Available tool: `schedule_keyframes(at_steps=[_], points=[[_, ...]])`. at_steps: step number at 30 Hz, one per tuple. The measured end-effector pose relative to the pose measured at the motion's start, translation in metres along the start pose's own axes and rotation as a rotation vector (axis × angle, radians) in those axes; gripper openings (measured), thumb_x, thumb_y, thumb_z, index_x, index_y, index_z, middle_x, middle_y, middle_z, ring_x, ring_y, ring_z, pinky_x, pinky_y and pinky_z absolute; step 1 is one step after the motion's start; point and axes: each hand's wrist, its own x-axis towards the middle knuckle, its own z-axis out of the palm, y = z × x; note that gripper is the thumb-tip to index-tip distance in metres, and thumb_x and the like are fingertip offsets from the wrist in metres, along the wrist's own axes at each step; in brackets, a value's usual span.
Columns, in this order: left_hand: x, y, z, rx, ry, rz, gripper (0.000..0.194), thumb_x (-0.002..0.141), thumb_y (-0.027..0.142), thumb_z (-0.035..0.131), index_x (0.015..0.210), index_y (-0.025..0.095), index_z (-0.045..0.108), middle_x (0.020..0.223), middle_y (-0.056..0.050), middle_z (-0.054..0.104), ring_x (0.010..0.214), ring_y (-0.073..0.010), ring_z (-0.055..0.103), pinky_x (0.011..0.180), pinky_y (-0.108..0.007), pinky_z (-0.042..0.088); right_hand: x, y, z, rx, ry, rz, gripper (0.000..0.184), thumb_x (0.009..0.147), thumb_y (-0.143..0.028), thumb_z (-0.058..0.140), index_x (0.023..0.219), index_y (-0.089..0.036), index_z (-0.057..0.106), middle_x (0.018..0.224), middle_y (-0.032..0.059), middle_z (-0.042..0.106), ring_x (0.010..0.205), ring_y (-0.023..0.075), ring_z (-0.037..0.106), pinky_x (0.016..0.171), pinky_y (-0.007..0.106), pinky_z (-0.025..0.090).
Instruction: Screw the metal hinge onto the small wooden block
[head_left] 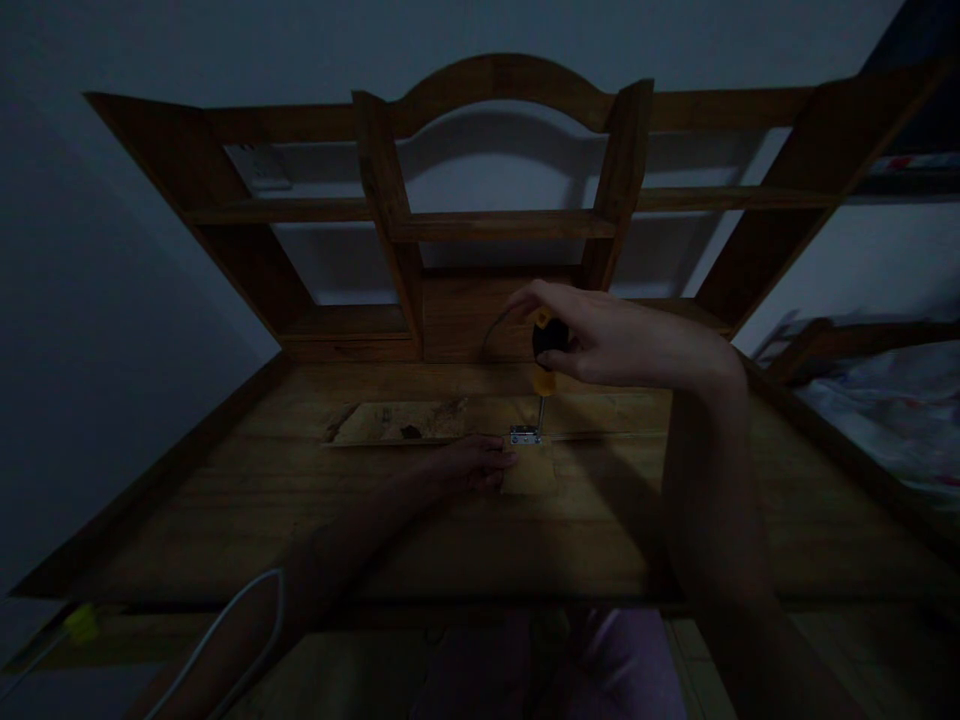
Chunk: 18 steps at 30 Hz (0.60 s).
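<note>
A yellow and black screwdriver [551,340] stands nearly upright in my right hand [589,335], its handle gripped between thumb and fingers. The screwdriver's tip meets the right end of a small metal hinge [526,436]. This hinge lies across the seam between a light wooden strip [409,420] and a small wooden piece [529,470]. My left hand [476,463] rests just left of the hinge, fingertips against the wooden piece. Its fingers are bent together, and shadow hides whether they pinch anything.
The wooden desk top [360,540] spreads around the hands. Behind it rises a wooden shelf unit [502,228] with an arched top. A white cord [277,610] loops near my left forearm, and a yellow object [81,623] sits at lower left. The room is dim.
</note>
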Motion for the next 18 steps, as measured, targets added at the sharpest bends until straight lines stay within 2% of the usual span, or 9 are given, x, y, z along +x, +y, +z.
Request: schedule_keyframes(at_steps=[3, 6, 8, 10, 14, 18], points=[[0.0002, -0.0009, -0.0011, 0.0, -0.001, -0.001, 0.041, 0.076, 0.043, 0.084, 0.08, 0.015, 0.055, 0.057, 0.005, 0.05, 0.046, -0.0043, 0.04, 0.045, -0.019, 0.027, -0.0007, -0.0019, -0.0013, 0.009, -0.008, 0.007, 0.043, 0.089, -0.02, 0.062, 0.131, -0.025, 0.055, 0.134, 0.0054, 0.064, 0.123, 0.0252, 0.059, 0.098, 0.037, 0.047], [0.0004, -0.0018, -0.0026, -0.012, -0.003, 0.001, 0.041, 0.075, 0.043, 0.085, 0.08, 0.014, 0.056, 0.058, 0.005, 0.051, 0.047, -0.0041, 0.04, 0.046, -0.019, 0.027, 0.0009, -0.0028, -0.0007, -0.052, -0.014, 0.108, 0.033, 0.092, -0.031, 0.064, 0.123, -0.024, 0.058, 0.118, 0.0062, 0.07, 0.114, 0.027, 0.063, 0.092, 0.038, 0.048], [0.0005, -0.0024, -0.0031, -0.012, -0.011, 0.006, 0.041, 0.075, 0.044, 0.084, 0.079, 0.014, 0.056, 0.058, 0.005, 0.051, 0.047, -0.0045, 0.04, 0.047, -0.02, 0.027, 0.0025, -0.0023, 0.001, -0.09, -0.017, 0.159, 0.033, 0.092, -0.035, 0.064, 0.122, -0.023, 0.058, 0.113, 0.0072, 0.07, 0.108, 0.0276, 0.065, 0.089, 0.038, 0.049], [-0.0001, -0.0022, -0.0023, -0.006, -0.007, 0.006, 0.041, 0.076, 0.044, 0.084, 0.077, 0.014, 0.056, 0.057, 0.005, 0.05, 0.048, -0.0048, 0.04, 0.047, -0.02, 0.027, 0.0036, -0.0012, 0.003, -0.099, -0.006, 0.14, 0.035, 0.089, -0.03, 0.064, 0.123, -0.022, 0.057, 0.119, 0.0083, 0.067, 0.111, 0.0272, 0.063, 0.092, 0.038, 0.049], [-0.0025, 0.0009, 0.0013, -0.009, 0.033, 0.002, 0.04, 0.076, 0.042, 0.084, 0.078, 0.014, 0.057, 0.06, 0.004, 0.051, 0.05, -0.0048, 0.041, 0.048, -0.021, 0.027, 0.0028, 0.0001, 0.0029, -0.053, 0.007, 0.014, 0.047, 0.083, -0.014, 0.06, 0.129, -0.021, 0.056, 0.137, 0.0091, 0.059, 0.126, 0.0252, 0.057, 0.106, 0.037, 0.044], [-0.0031, 0.0028, 0.0027, -0.008, 0.016, -0.002, 0.039, 0.076, 0.042, 0.084, 0.082, 0.013, 0.06, 0.061, 0.004, 0.051, 0.05, -0.0048, 0.04, 0.047, -0.021, 0.026, 0.0017, -0.004, -0.0014, -0.06, -0.022, 0.017, 0.042, 0.087, -0.022, 0.065, 0.129, -0.025, 0.059, 0.13, 0.0053, 0.066, 0.121, 0.0257, 0.06, 0.1, 0.037, 0.046]])
